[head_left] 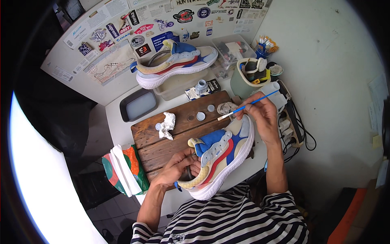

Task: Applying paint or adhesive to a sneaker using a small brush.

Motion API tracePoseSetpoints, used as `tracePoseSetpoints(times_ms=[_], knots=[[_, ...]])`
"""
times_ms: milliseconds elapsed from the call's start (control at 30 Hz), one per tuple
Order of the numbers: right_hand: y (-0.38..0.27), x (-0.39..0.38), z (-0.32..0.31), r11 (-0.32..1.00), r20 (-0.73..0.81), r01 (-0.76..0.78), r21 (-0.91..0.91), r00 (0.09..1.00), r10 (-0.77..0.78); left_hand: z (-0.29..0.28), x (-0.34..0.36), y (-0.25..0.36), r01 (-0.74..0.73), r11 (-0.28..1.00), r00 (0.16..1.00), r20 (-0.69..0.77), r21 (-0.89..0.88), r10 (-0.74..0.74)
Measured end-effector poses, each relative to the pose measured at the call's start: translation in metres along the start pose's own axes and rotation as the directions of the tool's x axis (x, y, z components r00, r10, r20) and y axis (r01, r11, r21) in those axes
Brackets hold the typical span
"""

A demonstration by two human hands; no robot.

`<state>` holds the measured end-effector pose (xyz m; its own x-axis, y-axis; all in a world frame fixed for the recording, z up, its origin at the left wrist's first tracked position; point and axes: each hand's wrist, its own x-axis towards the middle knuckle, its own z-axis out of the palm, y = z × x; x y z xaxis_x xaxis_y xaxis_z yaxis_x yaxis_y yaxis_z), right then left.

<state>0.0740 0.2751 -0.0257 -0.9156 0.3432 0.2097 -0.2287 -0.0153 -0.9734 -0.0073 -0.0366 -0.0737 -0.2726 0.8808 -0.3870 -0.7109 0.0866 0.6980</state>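
Note:
My left hand (177, 167) grips a sneaker (217, 156) by its collar, with some fingers inside the opening. The shoe is cream, blue, pale grey and red on a thick white sole, its toe tilted up and away to the right. Above the toe, my right hand (263, 117) pinches a slim paintbrush (254, 103) with a blue handle. Its pale bristle end points left and down, apart from the upper. Beyond it, two small round paint lids (200, 116) and a crumpled stained cloth (226, 107) lie on a dark wooden board (156, 148).
A matching sneaker (174, 65) rests on a clear plastic box (166, 90) at the back. Nearby are a paint bottle (201, 87), a dark water tray (139, 106), crumpled tissue (167, 126) and a tissue pack (126, 168). A tool bin (243, 87) and power strip (293, 122) stand right.

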Motion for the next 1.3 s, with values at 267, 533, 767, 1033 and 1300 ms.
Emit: tracePoseSetpoints(times_ms=[267,533,767,1033,1300], knots=[[-0.011,-0.057,0.01,0.998,-0.188,0.014,-0.062,0.982,-0.025,0.003,0.014,-0.009,-0.01,0.997,0.999,-0.037,-0.081,0.007],[0.007,-0.084,0.04,0.944,-0.056,0.246,-0.22,0.963,-0.264,-0.001,0.013,-0.013,-0.019,0.994,0.998,-0.059,-0.107,0.012],[0.01,-0.075,0.037,0.894,-0.058,0.28,-0.35,0.946,-0.319,-0.002,0.013,-0.011,-0.02,0.997,0.993,-0.121,-0.08,0.01],[0.016,-0.071,0.035,0.887,-0.035,0.28,-0.368,0.949,-0.314,-0.007,0.014,-0.013,0.009,0.999,0.996,-0.083,-0.051,-0.013],[0.015,-0.069,0.032,0.883,-0.065,0.278,-0.379,0.944,-0.324,0.001,0.012,-0.008,-0.019,0.999,0.996,-0.093,-0.051,0.014]])
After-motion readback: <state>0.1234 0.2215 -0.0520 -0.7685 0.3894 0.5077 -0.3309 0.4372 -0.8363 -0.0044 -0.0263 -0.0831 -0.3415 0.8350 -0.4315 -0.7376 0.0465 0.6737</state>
